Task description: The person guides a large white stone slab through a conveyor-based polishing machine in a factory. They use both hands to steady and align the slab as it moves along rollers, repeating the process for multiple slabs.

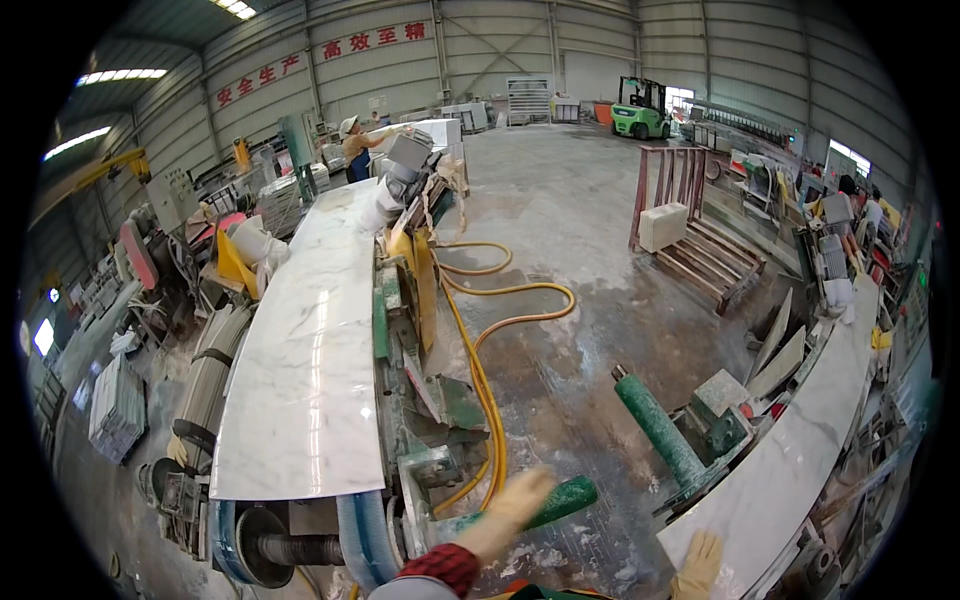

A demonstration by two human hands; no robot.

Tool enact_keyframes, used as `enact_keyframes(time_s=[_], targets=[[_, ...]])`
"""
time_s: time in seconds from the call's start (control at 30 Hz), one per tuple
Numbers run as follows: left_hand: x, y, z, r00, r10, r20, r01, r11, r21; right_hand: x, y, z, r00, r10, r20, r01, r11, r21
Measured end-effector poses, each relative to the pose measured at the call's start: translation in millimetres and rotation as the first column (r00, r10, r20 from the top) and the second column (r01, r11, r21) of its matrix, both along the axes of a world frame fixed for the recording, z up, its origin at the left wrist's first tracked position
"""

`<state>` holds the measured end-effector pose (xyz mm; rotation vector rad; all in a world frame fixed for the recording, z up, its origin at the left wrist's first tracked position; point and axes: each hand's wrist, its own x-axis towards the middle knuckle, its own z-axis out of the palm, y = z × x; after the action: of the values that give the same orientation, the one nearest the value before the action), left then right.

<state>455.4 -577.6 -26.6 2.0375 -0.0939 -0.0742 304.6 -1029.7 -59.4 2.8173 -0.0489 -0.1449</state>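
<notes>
Head view: my right grip [699, 563] lies outstretched on the white slab [770, 488] at right; my left grip [518, 502] blurs near a green cylinder [570, 500], whether apart or together I cannot tell.

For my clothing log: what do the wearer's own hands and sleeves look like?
The left hand and right hand seem gloved in pale yellow, the left blurred. The left sleeve is red-and-black checked; no right sleeve shows.
</notes>
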Motion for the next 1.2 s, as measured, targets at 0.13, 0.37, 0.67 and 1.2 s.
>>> enact_keyframes(time_s=[0.13, 0.37, 0.67, 1.2], targets=[[-14, 157, 48, 0.808, 0.562, 0.179, -0.589, 0.786, 0.188, -11, -37, -64, 0.883, 0.061, 0.465, -0.057, 0.998, -0.022], [-80, 358, -57, 0.561, 0.733, 0.385, -0.82, 0.431, 0.375, -20, 19, 41, 0.962, -0.161, 0.219, 0.07, 0.926, 0.372], [-122, 352, -42, 0.769, 0.4, 0.498, -0.624, 0.304, 0.719, -12, 114, 94, 0.884, -0.194, 0.425, 0.002, 0.912, 0.411], [-117, 363, -30, 0.824, 0.051, 0.564, -0.561, 0.21, 0.801, -60, 144, -56, 0.736, -0.384, -0.558, 0.661, 0.589, 0.466]])
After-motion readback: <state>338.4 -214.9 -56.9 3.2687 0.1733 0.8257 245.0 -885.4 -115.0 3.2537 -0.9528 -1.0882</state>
